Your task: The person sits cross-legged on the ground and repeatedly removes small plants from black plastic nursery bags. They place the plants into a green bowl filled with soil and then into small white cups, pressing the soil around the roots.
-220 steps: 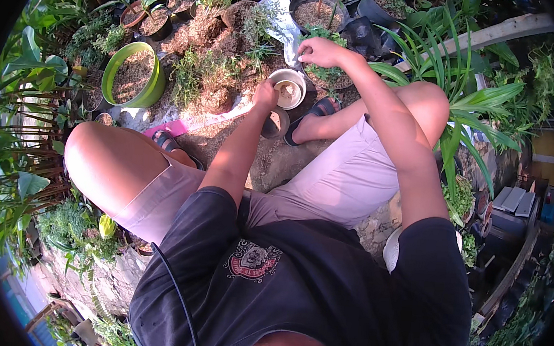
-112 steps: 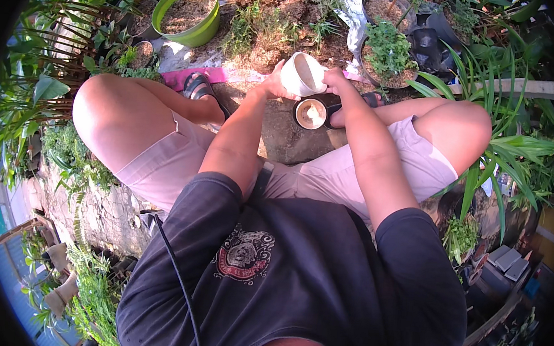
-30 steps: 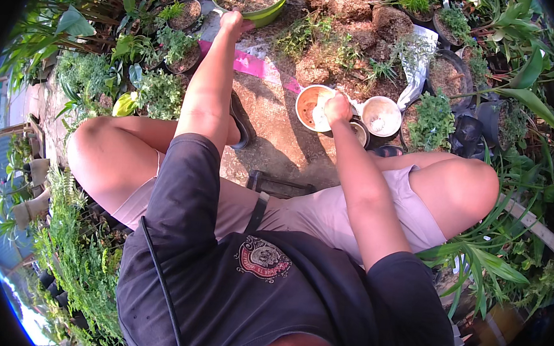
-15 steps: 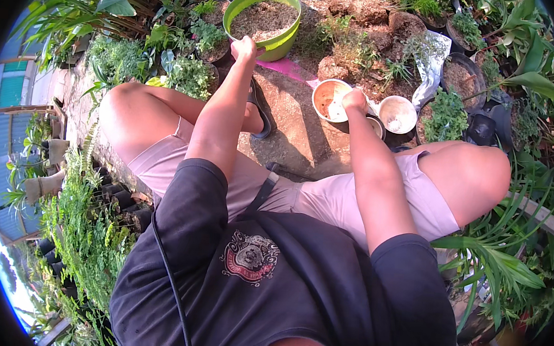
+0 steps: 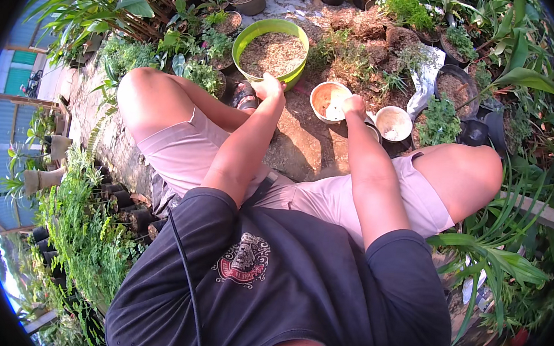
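Observation:
A large lime-green pot [image 5: 301, 59], filled with a loose brownish mix, stands on the ground in front of me. At its near rim is my left hand [image 5: 269, 88], fingers curled against the edge; the fingertips are partly hidden. Farther right, my right hand [image 5: 354, 105] is closed on the right rim of a white pot [image 5: 329, 103], tilted so its brown-stained inside shows. Close beside that hand sits a small white pot [image 5: 394, 124] with pale stuff in it. Another pot rim [image 5: 373, 127] shows partly behind my right wrist.
Behind the pots lie clumps of brown soil with uprooted plants [image 5: 358, 52]. A crumpled white sack [image 5: 425, 80] and a dark pot of soil [image 5: 456, 89] are at right. Leafy potted plants crowd both sides, and my sandalled foot [image 5: 244, 96] is near the green pot.
The green pot has come nearer to me and slightly right, covering most of the pink sheet. My left hand has moved down and right with it. My right hand stays on the white pot.

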The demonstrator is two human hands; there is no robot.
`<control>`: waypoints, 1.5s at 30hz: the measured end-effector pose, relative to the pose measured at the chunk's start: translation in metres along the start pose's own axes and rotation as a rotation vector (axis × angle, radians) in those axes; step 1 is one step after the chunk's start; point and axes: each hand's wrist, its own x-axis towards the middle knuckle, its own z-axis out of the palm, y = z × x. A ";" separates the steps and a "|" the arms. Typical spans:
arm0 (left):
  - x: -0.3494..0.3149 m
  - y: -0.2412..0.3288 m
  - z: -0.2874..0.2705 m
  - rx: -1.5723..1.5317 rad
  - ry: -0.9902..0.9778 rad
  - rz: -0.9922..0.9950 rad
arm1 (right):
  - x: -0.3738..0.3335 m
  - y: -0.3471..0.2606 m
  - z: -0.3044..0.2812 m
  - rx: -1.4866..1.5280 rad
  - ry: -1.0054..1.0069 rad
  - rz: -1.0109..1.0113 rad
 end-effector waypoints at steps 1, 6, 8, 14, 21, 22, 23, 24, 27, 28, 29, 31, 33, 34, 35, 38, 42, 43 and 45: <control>0.000 0.000 0.002 -0.039 0.032 -0.040 | 0.000 -0.001 0.000 -0.007 -0.018 -0.002; 0.001 0.001 0.009 0.075 0.002 -0.010 | 0.002 0.004 0.007 -0.041 -0.077 -0.005; 0.003 0.003 0.012 0.153 0.040 -0.002 | 0.008 0.008 0.015 -0.044 -0.102 -0.025; 0.031 0.020 0.003 0.198 0.035 0.035 | 0.035 0.017 0.042 0.083 -0.289 0.058; 0.067 -0.028 0.006 0.152 0.351 0.038 | 0.039 0.021 0.055 0.209 -0.358 0.049; 0.071 -0.043 0.001 0.015 0.288 -0.148 | 0.039 0.020 0.055 0.230 -0.374 0.036; 0.070 -0.061 -0.001 0.146 0.147 -0.196 | 0.037 0.020 0.054 0.237 -0.391 0.046; 0.066 -0.078 -0.002 0.282 -0.001 -0.262 | 0.035 0.020 0.053 0.244 -0.422 0.040; 0.032 -0.117 0.009 0.816 -0.254 0.299 | 0.025 0.014 0.046 0.223 -0.486 0.047; 0.026 -0.118 0.007 0.918 -0.403 0.359 | 0.020 0.011 0.041 0.214 -0.495 0.023; 0.020 -0.115 0.004 1.014 -0.553 0.425 | 0.013 0.006 0.036 0.182 -0.487 0.033; 0.010 -0.107 -0.006 0.997 -0.467 0.607 | 0.005 -0.014 0.015 -0.129 -0.507 -0.071; 0.010 -0.094 -0.010 0.944 -0.370 0.704 | -0.005 -0.047 -0.004 -0.308 -0.471 -0.079; 0.012 -0.090 -0.011 0.949 -0.381 0.683 | -0.004 -0.071 -0.015 -0.248 -0.485 -0.031; 0.013 -0.089 -0.010 0.955 -0.388 0.655 | -0.003 -0.094 -0.029 -0.258 -0.441 -0.089; 0.023 -0.091 -0.002 0.946 -0.424 0.540 | -0.015 -0.160 -0.033 0.118 -0.016 -0.569; 0.023 -0.098 0.006 0.838 -0.383 0.562 | -0.022 -0.238 0.009 -0.001 -0.290 -0.886; 0.023 -0.097 0.008 0.818 -0.402 0.470 | -0.025 -0.250 0.027 -0.129 -0.330 -0.925; 0.021 -0.093 0.008 0.750 -0.434 0.424 | -0.028 -0.266 0.061 -0.308 -0.462 -0.882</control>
